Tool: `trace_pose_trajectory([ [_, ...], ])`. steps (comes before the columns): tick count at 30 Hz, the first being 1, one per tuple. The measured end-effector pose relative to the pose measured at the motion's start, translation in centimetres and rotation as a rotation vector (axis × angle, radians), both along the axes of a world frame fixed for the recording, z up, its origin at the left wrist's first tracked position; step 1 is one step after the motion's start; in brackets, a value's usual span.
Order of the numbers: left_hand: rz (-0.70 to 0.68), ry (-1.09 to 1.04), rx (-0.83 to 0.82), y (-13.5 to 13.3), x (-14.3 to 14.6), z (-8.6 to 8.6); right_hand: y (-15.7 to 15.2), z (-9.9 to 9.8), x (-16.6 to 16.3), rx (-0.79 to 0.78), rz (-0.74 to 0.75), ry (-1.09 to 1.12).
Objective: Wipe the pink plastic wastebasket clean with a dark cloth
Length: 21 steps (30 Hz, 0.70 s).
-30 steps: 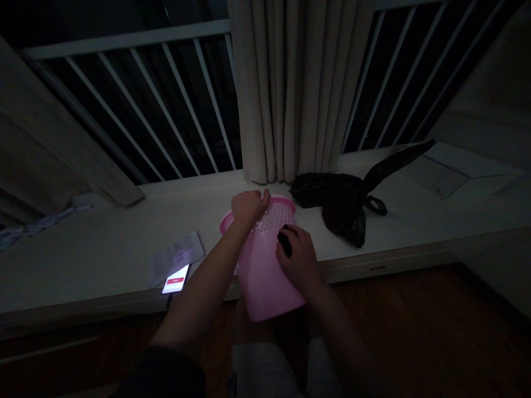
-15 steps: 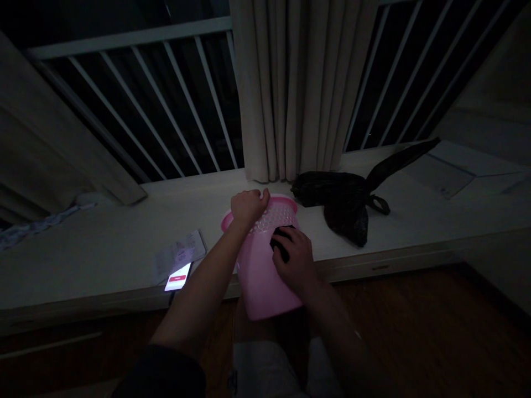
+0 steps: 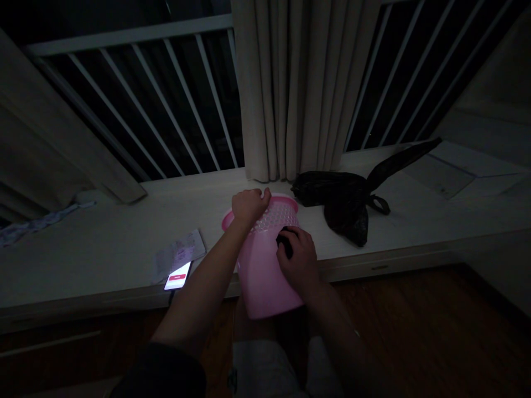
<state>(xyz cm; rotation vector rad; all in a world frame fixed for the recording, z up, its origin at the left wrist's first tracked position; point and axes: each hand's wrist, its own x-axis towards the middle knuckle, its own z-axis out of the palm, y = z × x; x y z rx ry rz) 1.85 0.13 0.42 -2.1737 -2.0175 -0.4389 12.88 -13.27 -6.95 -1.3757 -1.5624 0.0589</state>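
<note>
A pink plastic wastebasket (image 3: pixel 265 276) with a lattice band near its rim lies tilted over the ledge's front edge, its mouth facing away from me. My left hand (image 3: pixel 250 205) is closed on its rim at the far end. Against the basket's upper side, my right hand (image 3: pixel 299 257) presses a small dark cloth (image 3: pixel 285 243), its fingers curled around it. Most of the cloth hides under those fingers. To the right of the basket rests a knotted black plastic bag (image 3: pixel 346 204).
A lit phone (image 3: pixel 177 276) and some papers (image 3: pixel 182 251) lie on the white ledge (image 3: pixel 112 249) to the left. Beige curtains (image 3: pixel 298 88) hang before white railings (image 3: pixel 182 110). At the right end stands a pale box-like object (image 3: pixel 464 166). Wooden flooring (image 3: pixel 398 320) shows below.
My right hand has slid slightly to the right across the basket's side with the dark cloth. My left hand and the basket stay almost where they were.
</note>
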Motion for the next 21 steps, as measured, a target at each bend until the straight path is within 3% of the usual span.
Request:
trace_pose_trajectory([
  [21,0.004,-0.001,-0.002,-0.13,-0.06,-0.03,-0.07,-0.09,0.06,-0.021,0.024,-0.031],
])
